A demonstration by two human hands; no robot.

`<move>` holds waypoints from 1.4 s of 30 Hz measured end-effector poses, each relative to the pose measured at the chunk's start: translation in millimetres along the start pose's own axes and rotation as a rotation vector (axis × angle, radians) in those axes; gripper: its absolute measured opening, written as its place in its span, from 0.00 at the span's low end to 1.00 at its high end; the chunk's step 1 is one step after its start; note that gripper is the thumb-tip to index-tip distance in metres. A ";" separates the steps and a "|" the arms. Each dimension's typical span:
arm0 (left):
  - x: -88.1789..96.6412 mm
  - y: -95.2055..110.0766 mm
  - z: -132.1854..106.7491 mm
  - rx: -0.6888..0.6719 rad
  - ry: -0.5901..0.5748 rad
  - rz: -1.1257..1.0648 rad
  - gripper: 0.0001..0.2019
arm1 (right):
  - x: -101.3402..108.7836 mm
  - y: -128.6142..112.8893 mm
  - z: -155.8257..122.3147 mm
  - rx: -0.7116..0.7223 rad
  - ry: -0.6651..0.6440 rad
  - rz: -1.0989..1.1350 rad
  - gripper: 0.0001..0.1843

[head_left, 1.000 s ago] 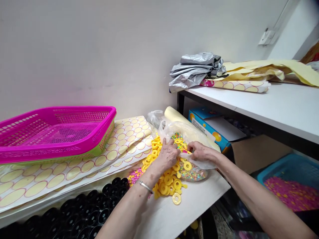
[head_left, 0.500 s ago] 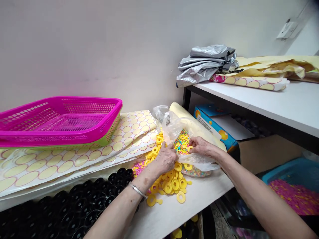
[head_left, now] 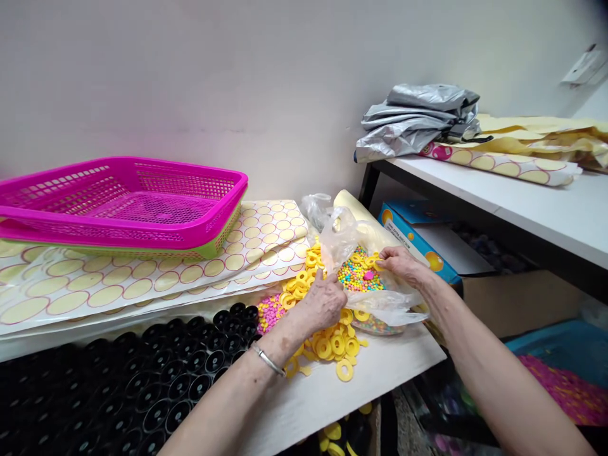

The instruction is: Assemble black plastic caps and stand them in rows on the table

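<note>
A clear plastic bag (head_left: 384,303) lies open on the table, holding small multicoloured balls (head_left: 354,278), several yellow rings and a pink piece (head_left: 368,275). At its left rim is my left hand (head_left: 325,297), fingers curled and closed on the plastic; the fingertips are partly hidden. My right hand (head_left: 403,263) reaches over the bag from the right, pinching a yellow ring (head_left: 375,260) at the bag's far side. Loose yellow rings with small tabs (head_left: 337,344) are heaped under and around my left hand. Pink and yellow bits (head_left: 270,313) lie beside the heap.
Rows of black round cups (head_left: 156,380) fill the near left. Behind them, a magenta basket (head_left: 190,234) sits on sheets of round stickers (head_left: 128,278). To the right are a blue box (head_left: 403,234), a white shelf (head_left: 532,202) with silver bags (head_left: 418,123), and a blue tub (head_left: 560,348) below.
The view has shifted, so most things sit farther right. In the bag, a pink piece now shows among the balls. My right hand has drawn slightly up toward the bag's far side.
</note>
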State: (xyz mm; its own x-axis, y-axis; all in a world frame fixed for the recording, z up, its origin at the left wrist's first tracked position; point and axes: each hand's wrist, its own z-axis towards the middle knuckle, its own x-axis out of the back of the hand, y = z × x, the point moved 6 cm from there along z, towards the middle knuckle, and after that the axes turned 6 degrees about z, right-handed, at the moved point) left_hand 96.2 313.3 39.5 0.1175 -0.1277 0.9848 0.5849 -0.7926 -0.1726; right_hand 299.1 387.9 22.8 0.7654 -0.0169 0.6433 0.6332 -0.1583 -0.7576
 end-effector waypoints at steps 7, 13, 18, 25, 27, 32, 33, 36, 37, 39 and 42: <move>-0.3 -3.7 -2.7 0.027 0.023 -0.016 0.08 | -12.6 -8.2 19.6 -0.028 -0.029 -0.125 0.15; 7.9 0.9 -7.5 0.038 0.085 -0.068 0.09 | -23.1 -11.5 19.7 -0.012 -0.090 -0.190 0.16; 13.8 6.4 -13.3 0.047 0.139 -0.102 0.10 | -15.5 -15.4 18.5 -0.016 -0.020 -0.107 0.17; 30.8 17.8 -31.6 0.123 0.285 -0.076 0.13 | -39.3 -26.3 26.7 -0.097 -0.084 0.103 0.17; 37.6 27.0 -46.7 0.128 0.348 -0.100 0.13 | -45.4 -28.0 27.8 -0.113 -0.091 0.162 0.17; 38.4 58.4 -101.4 0.135 0.609 -0.206 0.15 | -40.2 -24.4 25.6 -0.118 -0.061 0.329 0.16; 35.4 65.1 -113.1 0.134 0.675 -0.238 0.14 | -36.6 -23.1 24.4 -0.117 -0.053 0.366 0.15; 22.7 84.0 -144.3 0.141 0.832 -0.272 0.10 | -24.4 -21.1 18.7 -0.112 -0.038 0.481 0.14; 18.5 89.3 -153.5 0.154 0.873 -0.254 0.09 | -20.5 -21.6 15.7 -0.108 -0.037 0.515 0.13; 10.9 97.1 -170.5 0.203 0.936 -0.211 0.09 | -13.8 -25.1 7.2 -0.092 -0.043 0.565 0.10; 1.8 104.3 -193.4 0.268 0.980 -0.201 0.09 | -10.7 -37.8 -13.4 -0.042 -0.074 0.603 0.11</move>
State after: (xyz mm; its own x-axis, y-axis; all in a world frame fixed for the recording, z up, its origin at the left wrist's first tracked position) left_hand 2.2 115.2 26.9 -0.6364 -0.5321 0.5584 0.6952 -0.7093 0.1164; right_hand 265.4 380.8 46.0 0.9947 -0.0472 0.0916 0.0816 -0.1814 -0.9800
